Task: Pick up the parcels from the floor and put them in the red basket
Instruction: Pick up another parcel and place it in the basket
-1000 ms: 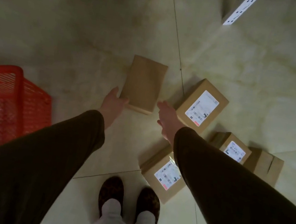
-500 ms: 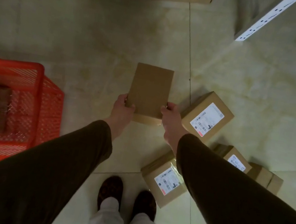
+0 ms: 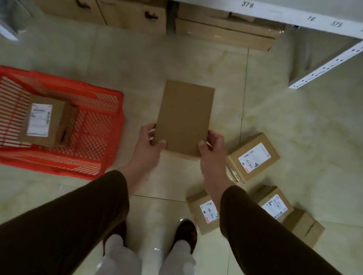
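— Red plastic was seen at the left: the red basket [image 3: 53, 83] stood on the floor [image 3: 318, 140], with one labelled parcel [image 3: 47, 122] already laid inside. Why was it kept there?

— Probably so that each load could be swung across without a step being taken.

— And the flat brown parcel [image 3: 185, 116]?

— It was held above the floor, just right of the basket. The left hand [image 3: 149, 147] was clamped on its near left corner, the right hand [image 3: 212, 153] on its near right corner, so that it was kept level.

— What was left at the right?

— Four parcels [image 3: 253, 157] were lying close together on the floor, not yet gathered.
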The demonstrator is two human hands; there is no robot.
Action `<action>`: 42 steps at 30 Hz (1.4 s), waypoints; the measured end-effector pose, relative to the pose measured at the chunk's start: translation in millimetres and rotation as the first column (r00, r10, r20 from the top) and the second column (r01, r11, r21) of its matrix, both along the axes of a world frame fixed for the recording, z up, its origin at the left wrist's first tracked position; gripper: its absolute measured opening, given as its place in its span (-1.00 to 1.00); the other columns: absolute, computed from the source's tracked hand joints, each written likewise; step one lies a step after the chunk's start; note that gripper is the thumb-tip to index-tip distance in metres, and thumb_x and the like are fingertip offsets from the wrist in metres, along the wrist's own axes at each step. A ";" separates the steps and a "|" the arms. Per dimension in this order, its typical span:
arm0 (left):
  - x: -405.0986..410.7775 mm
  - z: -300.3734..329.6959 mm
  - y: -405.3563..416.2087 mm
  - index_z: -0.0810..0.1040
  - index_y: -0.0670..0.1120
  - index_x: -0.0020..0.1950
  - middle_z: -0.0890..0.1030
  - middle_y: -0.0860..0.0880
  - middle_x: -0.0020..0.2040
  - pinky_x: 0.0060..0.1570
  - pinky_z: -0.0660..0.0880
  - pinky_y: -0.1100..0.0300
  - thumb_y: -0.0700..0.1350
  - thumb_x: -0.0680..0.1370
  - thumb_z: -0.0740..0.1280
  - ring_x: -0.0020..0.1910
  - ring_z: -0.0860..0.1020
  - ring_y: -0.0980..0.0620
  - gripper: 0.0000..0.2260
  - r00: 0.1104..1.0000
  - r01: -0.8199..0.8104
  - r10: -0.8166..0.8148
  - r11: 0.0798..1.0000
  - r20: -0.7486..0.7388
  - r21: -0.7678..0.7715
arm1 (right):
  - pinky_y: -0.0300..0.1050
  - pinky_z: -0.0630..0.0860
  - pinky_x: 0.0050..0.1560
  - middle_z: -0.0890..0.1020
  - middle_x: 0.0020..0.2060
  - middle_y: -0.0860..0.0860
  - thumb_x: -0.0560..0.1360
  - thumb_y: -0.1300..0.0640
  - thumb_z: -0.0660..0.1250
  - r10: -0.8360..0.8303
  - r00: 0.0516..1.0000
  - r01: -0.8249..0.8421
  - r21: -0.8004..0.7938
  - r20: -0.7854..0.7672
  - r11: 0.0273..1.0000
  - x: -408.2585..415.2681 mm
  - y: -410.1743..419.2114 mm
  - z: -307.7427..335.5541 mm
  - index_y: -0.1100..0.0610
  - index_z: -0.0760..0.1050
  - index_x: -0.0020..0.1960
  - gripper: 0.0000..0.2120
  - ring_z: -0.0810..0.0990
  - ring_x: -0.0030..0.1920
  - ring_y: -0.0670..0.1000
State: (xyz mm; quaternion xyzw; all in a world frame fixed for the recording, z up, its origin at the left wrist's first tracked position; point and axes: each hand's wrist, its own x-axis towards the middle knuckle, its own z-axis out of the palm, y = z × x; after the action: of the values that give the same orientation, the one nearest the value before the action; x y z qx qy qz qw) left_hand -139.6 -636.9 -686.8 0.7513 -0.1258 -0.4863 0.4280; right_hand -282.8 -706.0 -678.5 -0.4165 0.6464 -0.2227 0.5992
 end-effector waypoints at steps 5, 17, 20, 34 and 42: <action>52.5 28.4 40.4 0.27 -0.03 0.56 0.47 0.03 0.41 0.23 0.46 0.13 -0.22 0.64 0.29 0.32 0.48 0.02 -0.50 0.997 -0.061 0.061 0.998 -0.042 0.004 | -0.16 0.47 0.23 0.55 0.33 0.00 0.66 0.26 0.23 0.072 0.997 -0.072 0.016 -0.023 0.997 54.2 31.9 27.5 0.11 0.35 0.52 -0.56 0.55 0.26 0.01; 179.2 50.8 130.2 0.35 0.13 0.52 0.53 0.05 0.30 0.11 0.51 0.08 -0.14 0.67 0.27 0.21 0.53 -0.01 -0.57 0.995 -0.064 0.069 0.995 -0.065 0.080 | -0.29 0.48 -0.01 0.56 0.32 0.01 0.67 0.22 0.21 0.106 0.994 -0.107 0.084 0.013 0.991 178.0 119.5 42.8 0.04 0.40 0.47 -0.62 0.57 0.20 -0.01; 204.5 44.5 142.0 0.32 0.16 0.53 0.54 0.06 0.29 0.20 0.52 -0.03 -0.12 0.66 0.27 0.20 0.56 -0.02 -0.55 0.990 -0.091 0.101 0.991 -0.100 0.099 | -0.35 0.46 -0.13 0.57 0.25 0.01 0.68 0.20 0.20 0.142 0.990 -0.140 0.097 -0.014 0.985 205.5 124.1 39.9 0.07 0.39 0.43 -0.68 0.57 0.06 -0.10; 350.0 15.0 212.2 0.37 0.15 0.46 0.55 0.14 0.27 0.21 0.51 0.09 -0.21 0.64 0.31 0.26 0.54 0.05 -0.56 0.980 -0.012 0.025 0.998 -0.200 0.062 | 0.31 0.58 0.23 0.46 0.26 -0.25 0.59 0.11 0.39 0.210 0.977 -0.211 0.070 0.023 0.975 337.7 171.6 27.2 -0.17 -0.06 0.62 -0.19 0.52 0.37 0.10; 411.3 -6.5 208.2 0.41 0.07 0.45 0.52 0.13 0.26 0.08 0.53 0.17 -0.31 0.65 0.25 0.16 0.55 0.14 -0.57 0.958 0.149 -0.125 0.986 -0.259 0.076 | 0.23 0.68 -0.01 0.31 0.57 0.10 0.56 0.09 0.45 0.285 0.959 -0.283 0.116 0.005 0.952 354.5 178.5 3.8 -0.33 -0.35 0.57 0.04 0.65 0.20 0.32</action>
State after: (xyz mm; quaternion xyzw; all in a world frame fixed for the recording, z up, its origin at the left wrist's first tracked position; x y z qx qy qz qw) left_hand 271.7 -428.8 -693.3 0.6918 -0.0986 -0.6123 0.3698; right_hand 71.7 -527.5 -674.7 -0.4709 0.5951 -0.0939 0.6444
